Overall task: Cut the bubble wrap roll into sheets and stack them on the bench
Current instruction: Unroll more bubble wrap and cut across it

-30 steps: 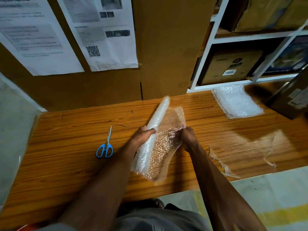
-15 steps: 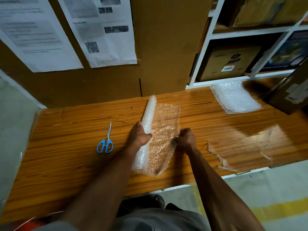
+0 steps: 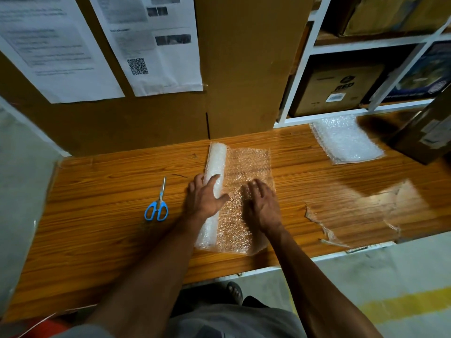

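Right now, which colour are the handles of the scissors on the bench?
Bright blue; the scissors show best in the head view, lying left of the left hand.

Printed sheets (image 3: 56,45) on the cardboard wall: text blurred, unreadable; upper parts cut off by the top edge. QR code (image 3: 137,66) too soft to resolve. Left hand (image 3: 205,197) covers the middle of the bubble wrap roll (image 3: 216,164); the fingers over its far side are partly out of sight. Right hand (image 3: 262,206) is motion-blurred at the fingertips and hides part of the unrolled sheet (image 3: 246,167). Dark box (image 3: 424,132) on the bench (image 3: 109,215) is cut off by the right edge; its label is illegible. Stack of cut sheets (image 3: 346,140): count cannot be told. Bench's left end is hidden behind a grey panel (image 3: 22,191). Shelf box (image 3: 339,89): only "RED" reads; the small print is too fine.
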A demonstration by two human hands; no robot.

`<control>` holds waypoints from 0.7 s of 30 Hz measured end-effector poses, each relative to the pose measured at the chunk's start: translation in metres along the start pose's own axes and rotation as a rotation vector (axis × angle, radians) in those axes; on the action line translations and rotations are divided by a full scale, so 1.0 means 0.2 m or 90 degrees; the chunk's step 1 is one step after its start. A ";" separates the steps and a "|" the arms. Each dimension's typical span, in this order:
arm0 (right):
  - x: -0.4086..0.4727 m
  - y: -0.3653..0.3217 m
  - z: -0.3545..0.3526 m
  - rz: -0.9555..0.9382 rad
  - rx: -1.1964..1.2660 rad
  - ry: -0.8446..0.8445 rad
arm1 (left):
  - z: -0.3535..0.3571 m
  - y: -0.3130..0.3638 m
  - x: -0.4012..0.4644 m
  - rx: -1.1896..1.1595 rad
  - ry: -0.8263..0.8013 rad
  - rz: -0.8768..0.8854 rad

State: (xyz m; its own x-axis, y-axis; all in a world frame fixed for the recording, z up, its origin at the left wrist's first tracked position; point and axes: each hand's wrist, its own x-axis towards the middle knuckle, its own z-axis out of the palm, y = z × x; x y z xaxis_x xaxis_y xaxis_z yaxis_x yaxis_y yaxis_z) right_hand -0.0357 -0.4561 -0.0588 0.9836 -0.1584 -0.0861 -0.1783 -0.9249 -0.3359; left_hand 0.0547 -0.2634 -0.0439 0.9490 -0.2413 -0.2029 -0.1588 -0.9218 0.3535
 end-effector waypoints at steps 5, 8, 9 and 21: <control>-0.01 0.01 0.14 0.026 -0.045 -0.137 | 0.02 -0.03 -0.01 0.094 -0.053 0.026; -0.01 0.08 0.14 0.043 -0.085 -0.150 | -0.03 -0.12 0.00 0.080 -0.005 -0.026; -0.01 0.10 0.14 0.051 -0.085 -0.150 | -0.04 -0.15 0.01 0.086 0.018 -0.050; 0.05 -0.12 0.16 -0.008 -0.049 -0.155 | -0.06 -0.09 -0.01 0.175 0.026 0.018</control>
State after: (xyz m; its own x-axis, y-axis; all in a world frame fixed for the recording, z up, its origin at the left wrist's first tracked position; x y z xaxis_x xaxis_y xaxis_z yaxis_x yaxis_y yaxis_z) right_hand -0.0215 -0.4244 -0.0810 0.9487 -0.0681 -0.3087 -0.1549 -0.9514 -0.2661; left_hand 0.0594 -0.2427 -0.0397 0.9524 -0.2606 -0.1581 -0.2478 -0.9640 0.0965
